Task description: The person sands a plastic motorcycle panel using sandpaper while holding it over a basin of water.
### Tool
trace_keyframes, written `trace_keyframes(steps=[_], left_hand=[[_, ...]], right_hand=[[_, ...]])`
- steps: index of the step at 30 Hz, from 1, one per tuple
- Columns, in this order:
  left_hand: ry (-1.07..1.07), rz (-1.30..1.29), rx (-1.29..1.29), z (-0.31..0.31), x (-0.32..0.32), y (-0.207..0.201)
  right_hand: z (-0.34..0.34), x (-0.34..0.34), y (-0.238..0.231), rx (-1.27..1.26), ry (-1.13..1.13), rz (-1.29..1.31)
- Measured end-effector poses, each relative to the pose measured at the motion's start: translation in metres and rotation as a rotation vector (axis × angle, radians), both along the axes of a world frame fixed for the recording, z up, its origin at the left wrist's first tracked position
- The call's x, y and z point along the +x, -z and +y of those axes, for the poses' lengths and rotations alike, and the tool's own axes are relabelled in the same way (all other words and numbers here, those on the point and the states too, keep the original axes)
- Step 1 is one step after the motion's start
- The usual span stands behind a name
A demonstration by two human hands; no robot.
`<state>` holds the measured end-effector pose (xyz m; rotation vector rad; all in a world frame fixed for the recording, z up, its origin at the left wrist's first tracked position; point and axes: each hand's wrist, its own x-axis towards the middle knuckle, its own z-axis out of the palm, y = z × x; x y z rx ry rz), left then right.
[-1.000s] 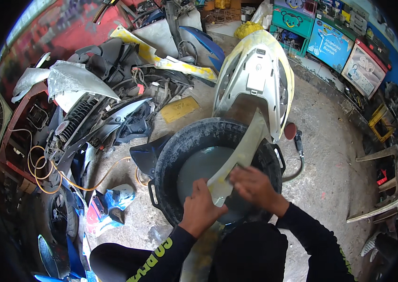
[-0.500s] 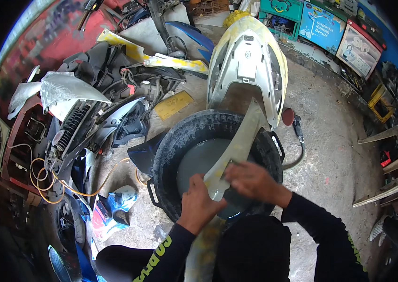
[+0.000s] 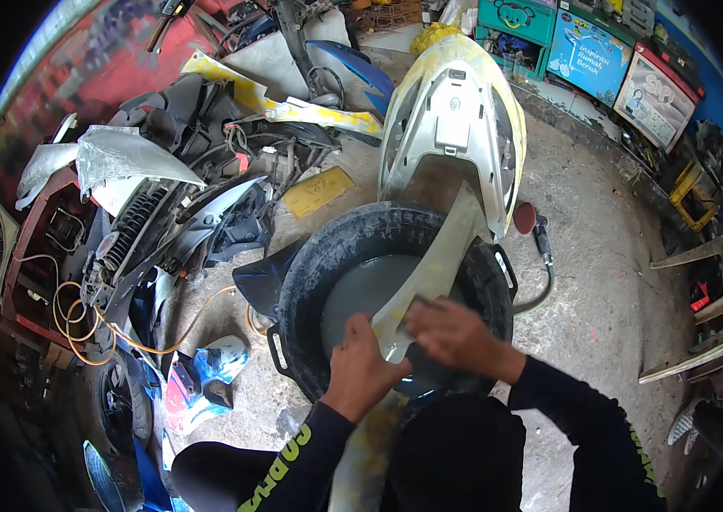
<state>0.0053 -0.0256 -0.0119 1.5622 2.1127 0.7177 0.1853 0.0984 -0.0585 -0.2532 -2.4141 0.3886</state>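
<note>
A long, curved motorcycle body panel (image 3: 438,252), whitish with yellowish patches, slants across a black tub (image 3: 306,247) of cloudy grey water (image 3: 357,286). My left hand (image 3: 360,369) is closed on the panel's near part, thumb over its edge. Pressed to the panel's right side, my right hand (image 3: 455,337) is closed and slightly smeared by motion. A dark grey piece of sandpaper (image 3: 417,307) shows at its fingertips, mostly hidden by them. Below my hands, another yellowish, patchy panel (image 3: 366,461) lies by my legs.
Beyond the tub stands a large silver-and-yellow fairing (image 3: 455,111). A round sander (image 3: 532,224) with a hose lies right of it. Motorcycle parts (image 3: 157,171) pile up at left, with an orange hose (image 3: 178,348) on the floor. A wooden frame (image 3: 703,316) is at right.
My right hand has shifted slightly along the panel's right side, still against it. My left hand keeps its grip. The whole view has tilted a little.
</note>
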Motion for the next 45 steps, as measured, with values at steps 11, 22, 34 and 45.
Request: trace_keyframes(steps=[11, 22, 34, 45], left_hand=[[-0.005, 0.102, 0.064, 0.004, 0.004, -0.006], [-0.058, -0.003, 0.058, 0.007, -0.012, -0.005], [-0.084, -0.025, 0.054, 0.005, -0.011, -0.005], [-0.057, -0.042, 0.038, 0.008, -0.011, 0.006]], right_hand=[[0.010, -0.011, 0.001, -0.074, 0.163, 0.050], [0.018, -0.019, -0.013, -0.020, -0.047, 0.014], [0.022, -0.024, -0.017, -0.107, -0.045, 0.007], [0.006, -0.025, -0.018, -0.034, -0.150, -0.003]])
